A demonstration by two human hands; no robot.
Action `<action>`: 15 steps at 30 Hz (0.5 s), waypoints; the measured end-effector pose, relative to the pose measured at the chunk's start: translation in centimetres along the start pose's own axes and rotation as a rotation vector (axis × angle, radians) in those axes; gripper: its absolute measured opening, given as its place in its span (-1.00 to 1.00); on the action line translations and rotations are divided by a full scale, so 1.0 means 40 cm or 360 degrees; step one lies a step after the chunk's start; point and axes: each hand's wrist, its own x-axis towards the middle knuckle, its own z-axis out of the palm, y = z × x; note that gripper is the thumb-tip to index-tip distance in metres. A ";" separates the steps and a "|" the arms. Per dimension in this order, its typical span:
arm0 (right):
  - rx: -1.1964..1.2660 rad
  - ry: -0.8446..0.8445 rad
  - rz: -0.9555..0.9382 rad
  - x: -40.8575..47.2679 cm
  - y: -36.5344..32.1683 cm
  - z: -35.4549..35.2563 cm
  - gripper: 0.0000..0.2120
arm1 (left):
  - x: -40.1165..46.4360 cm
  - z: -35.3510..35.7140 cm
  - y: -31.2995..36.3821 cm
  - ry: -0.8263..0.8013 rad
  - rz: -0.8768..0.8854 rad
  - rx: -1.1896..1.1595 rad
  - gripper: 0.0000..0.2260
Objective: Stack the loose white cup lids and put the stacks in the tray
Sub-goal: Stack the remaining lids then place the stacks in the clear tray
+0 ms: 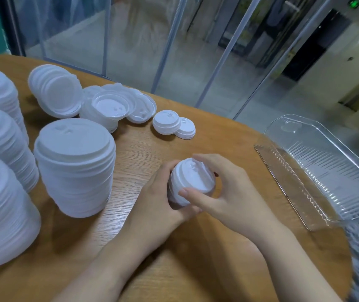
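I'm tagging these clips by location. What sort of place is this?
Probably an office or workshop room used for packing, not a home: a wooden table beside floor-to-ceiling glass partitions, bulk stacks of white lids, and a clear plastic tray.

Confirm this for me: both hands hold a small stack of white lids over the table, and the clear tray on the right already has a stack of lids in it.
Not quite. The head view shows the clear tray on the right with no lids in it. The rest stands: the left hand and right hand both hold the small stack of white lids over the table.
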 end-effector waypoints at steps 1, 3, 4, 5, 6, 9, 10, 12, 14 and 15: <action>0.0001 -0.0005 0.0002 0.001 0.001 0.002 -0.34 | 0.000 0.001 -0.001 0.0002 -0.0003 0.0001 -0.33; 0.0022 -0.0010 0.0009 0.001 0.004 0.004 -0.33 | 0.000 0.001 -0.001 0.0009 -0.0003 0.0007 -0.33; 0.0039 -0.0005 0.0014 0.000 0.007 0.007 -0.33 | -0.001 0.001 -0.001 0.0013 0.0000 0.0019 -0.34; 0.0059 0.0006 0.0020 -0.003 0.010 0.011 -0.33 | -0.001 0.002 -0.001 0.0015 0.0004 0.0030 -0.35; 0.0085 0.0025 0.0028 -0.007 0.013 0.016 -0.33 | -0.001 0.002 -0.002 0.0012 0.0009 0.0035 -0.35; 0.0183 0.0055 0.0051 -0.023 0.021 0.032 -0.30 | -0.001 0.001 -0.004 -0.0001 0.0036 0.0048 -0.34; 0.0205 0.0056 0.0049 -0.027 0.023 0.038 -0.28 | -0.001 0.001 -0.006 -0.0007 0.0048 0.0076 -0.31; 0.0238 0.0064 0.0047 -0.035 0.026 0.047 -0.27 | -0.001 0.002 -0.010 -0.0018 0.0074 0.0139 -0.26; 0.0270 0.0067 0.0072 -0.039 0.025 0.050 -0.24 | -0.003 0.002 -0.012 -0.0021 0.0092 0.0162 -0.24; 0.0289 0.0056 0.0089 -0.041 0.024 0.048 -0.22 | -0.003 0.002 -0.013 -0.0023 0.0098 0.0163 -0.24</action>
